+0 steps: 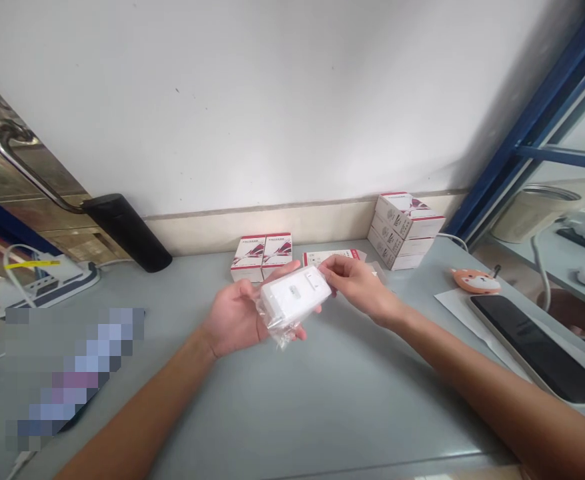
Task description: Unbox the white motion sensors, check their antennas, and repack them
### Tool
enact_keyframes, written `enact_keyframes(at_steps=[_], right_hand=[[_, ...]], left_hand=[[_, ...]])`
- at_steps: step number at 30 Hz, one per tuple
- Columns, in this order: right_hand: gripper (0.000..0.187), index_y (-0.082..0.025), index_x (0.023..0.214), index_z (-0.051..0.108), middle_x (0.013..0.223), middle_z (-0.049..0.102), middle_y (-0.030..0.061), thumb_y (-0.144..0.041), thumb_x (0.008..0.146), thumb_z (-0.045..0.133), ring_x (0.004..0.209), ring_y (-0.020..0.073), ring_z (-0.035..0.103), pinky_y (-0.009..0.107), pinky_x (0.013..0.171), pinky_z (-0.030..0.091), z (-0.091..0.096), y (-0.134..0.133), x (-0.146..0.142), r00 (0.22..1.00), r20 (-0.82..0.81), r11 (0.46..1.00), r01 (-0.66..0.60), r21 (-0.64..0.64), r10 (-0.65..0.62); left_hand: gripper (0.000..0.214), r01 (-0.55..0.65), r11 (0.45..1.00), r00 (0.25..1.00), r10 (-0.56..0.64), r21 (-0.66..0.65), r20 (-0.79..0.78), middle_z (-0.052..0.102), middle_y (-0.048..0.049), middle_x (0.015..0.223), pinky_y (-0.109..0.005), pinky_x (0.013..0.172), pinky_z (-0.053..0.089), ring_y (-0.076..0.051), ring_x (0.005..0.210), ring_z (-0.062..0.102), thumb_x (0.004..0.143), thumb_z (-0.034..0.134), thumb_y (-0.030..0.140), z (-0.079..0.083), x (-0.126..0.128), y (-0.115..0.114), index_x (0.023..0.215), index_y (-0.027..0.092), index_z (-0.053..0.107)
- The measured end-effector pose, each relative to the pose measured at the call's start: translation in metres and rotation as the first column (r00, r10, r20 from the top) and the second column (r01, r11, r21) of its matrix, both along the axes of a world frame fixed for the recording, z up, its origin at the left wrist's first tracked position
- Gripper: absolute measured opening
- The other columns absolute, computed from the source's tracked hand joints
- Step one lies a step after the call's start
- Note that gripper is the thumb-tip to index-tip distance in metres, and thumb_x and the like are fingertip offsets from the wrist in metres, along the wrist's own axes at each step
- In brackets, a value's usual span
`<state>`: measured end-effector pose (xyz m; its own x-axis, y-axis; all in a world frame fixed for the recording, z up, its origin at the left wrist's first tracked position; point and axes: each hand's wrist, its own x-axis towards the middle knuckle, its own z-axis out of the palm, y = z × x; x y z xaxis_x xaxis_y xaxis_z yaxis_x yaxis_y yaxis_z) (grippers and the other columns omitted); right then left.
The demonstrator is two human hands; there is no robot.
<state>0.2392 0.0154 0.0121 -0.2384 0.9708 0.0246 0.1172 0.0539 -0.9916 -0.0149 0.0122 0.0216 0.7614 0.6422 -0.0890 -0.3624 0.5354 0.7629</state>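
My left hand (237, 317) is wrapped from below around a white rectangular device (297, 293) in a clear plastic bag (283, 331). The loose end of the bag crumples toward me. At the device's far right end, the fingers of my right hand (355, 283) pinch together at its edge or the plastic there; which of the two, I cannot tell. A white and red box (335, 256) lies just behind my hands, partly hidden by them.
Two small boxes (262, 250) stand side by side at the back. Against the wall at right is a stack of boxes (405, 230). A phone (537, 343) and an orange animal-shaped item (477, 280) lie right; a black cylinder (129, 233) and a power strip (55, 283) are left.
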Motion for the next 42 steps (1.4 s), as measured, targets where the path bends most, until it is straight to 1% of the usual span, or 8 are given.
enact_keyframes(at_steps=[8, 12, 17, 22, 28, 34, 37, 42], right_hand=[[0.037, -0.021, 0.09, 0.066, 0.084, 0.064, 0.0002, -0.057, 0.088, 0.076, 0.074, 0.0143, 0.053, 0.034, 0.08, 0.043, 0.001, -0.007, -0.007, 0.966, -0.251, 0.988, 0.029, -0.151, -0.067], [0.037, -0.022, 0.09, 0.061, 0.072, 0.06, -0.0024, -0.057, 0.092, 0.07, 0.069, 0.015, 0.053, 0.032, 0.071, 0.042, -0.005, -0.008, -0.016, 0.967, -0.201, 0.987, 0.159, -0.016, -0.159], [0.027, -0.023, 0.091, 0.058, 0.083, 0.063, 0.0011, -0.047, 0.101, 0.063, 0.074, 0.0158, 0.058, 0.03, 0.069, 0.046, -0.015, -0.011, -0.021, 0.963, -0.207, 0.93, 0.228, 0.289, -0.172], [0.016, -0.025, 0.094, 0.064, 0.097, 0.067, 0.0055, -0.034, 0.105, 0.058, 0.084, 0.0183, 0.063, 0.032, 0.075, 0.052, -0.018, -0.019, -0.019, 0.975, 0.208, 0.659, -0.106, 0.744, -0.078], [0.04, -0.026, 0.124, 0.066, 0.129, 0.064, 0.0144, -0.055, 0.097, 0.069, 0.117, 0.0273, 0.065, 0.039, 0.088, 0.06, -0.023, -0.027, -0.024, 0.849, 0.453, 0.388, -0.334, 0.859, -0.273], [0.076, -0.031, 0.155, 0.046, 0.168, 0.034, 0.0175, -0.041, 0.088, 0.08, 0.16, 0.0402, 0.025, 0.061, 0.123, 0.039, -0.015, -0.024, -0.023, 0.78, 0.559, 0.457, -0.404, 0.792, -0.28], [0.092, -0.028, 0.162, 0.036, 0.166, 0.035, 0.0218, -0.035, 0.084, 0.083, 0.153, 0.0415, 0.038, 0.061, 0.119, 0.044, -0.008, -0.015, -0.012, 0.744, 0.605, 0.534, -0.402, 0.744, -0.282], [0.095, -0.034, 0.166, 0.026, 0.165, 0.036, 0.0188, -0.036, 0.089, 0.081, 0.138, 0.0358, 0.054, 0.053, 0.101, 0.057, -0.006, 0.003, 0.007, 0.731, 0.642, 0.568, -0.434, 0.7, -0.233]], left_hand=[[0.085, 0.012, 0.982, 0.999, -0.004, 0.19, -0.042, 0.072, -0.0151, 0.134, -0.036, 0.095, 0.052, -0.024, 0.1, 0.077, 0.086, 0.068, 0.017, -0.01, -0.009, -0.002, 0.163, 0.027, 0.036], [0.051, -0.101, 0.956, 0.981, 0.142, 0.274, -0.134, 0.074, -0.0137, 0.126, -0.029, 0.076, 0.054, -0.019, 0.085, 0.074, 0.099, 0.068, 0.042, -0.021, -0.004, 0.0, 0.146, 0.025, 0.058], [0.067, -0.283, 0.925, 0.892, 0.351, 0.254, -0.285, 0.073, -0.0092, 0.103, -0.024, 0.051, 0.043, -0.013, 0.064, 0.061, 0.092, 0.057, 0.076, -0.018, 0.009, 0.001, 0.125, 0.019, 0.068], [0.078, -0.349, 0.904, 0.795, 0.426, 0.247, -0.432, 0.057, -0.0002, 0.065, -0.024, 0.045, 0.037, -0.013, 0.051, 0.049, 0.088, 0.039, 0.09, -0.01, 0.015, -0.001, 0.094, 0.018, 0.067], [0.066, -0.217, 0.902, 0.675, 0.415, 0.374, -0.61, 0.05, 0.0024, 0.053, -0.025, 0.04, 0.026, -0.011, 0.043, 0.04, 0.091, 0.047, 0.082, -0.023, 0.018, -0.006, 0.075, 0.02, 0.06], [0.033, -0.097, 0.764, 0.643, 0.537, 0.637, -0.546, 0.068, -0.0006, 0.083, -0.027, 0.056, 0.044, -0.016, 0.069, 0.06, 0.092, 0.071, 0.051, -0.013, 0.023, -0.015, 0.101, 0.02, 0.068], [0.044, -0.116, 0.667, 0.668, 0.601, 0.736, -0.44, 0.069, -0.0047, 0.108, -0.03, 0.075, 0.052, -0.02, 0.091, 0.064, 0.087, 0.078, 0.047, -0.006, 0.026, -0.019, 0.12, 0.022, 0.061], [0.029, -0.035, 0.576, 0.64, 0.641, 0.817, -0.424, 0.054, 0.0012, 0.08, -0.029, 0.071, 0.044, -0.015, 0.073, 0.052, 0.097, 0.064, 0.049, -0.001, 0.039, -0.03, 0.089, 0.021, 0.061]])
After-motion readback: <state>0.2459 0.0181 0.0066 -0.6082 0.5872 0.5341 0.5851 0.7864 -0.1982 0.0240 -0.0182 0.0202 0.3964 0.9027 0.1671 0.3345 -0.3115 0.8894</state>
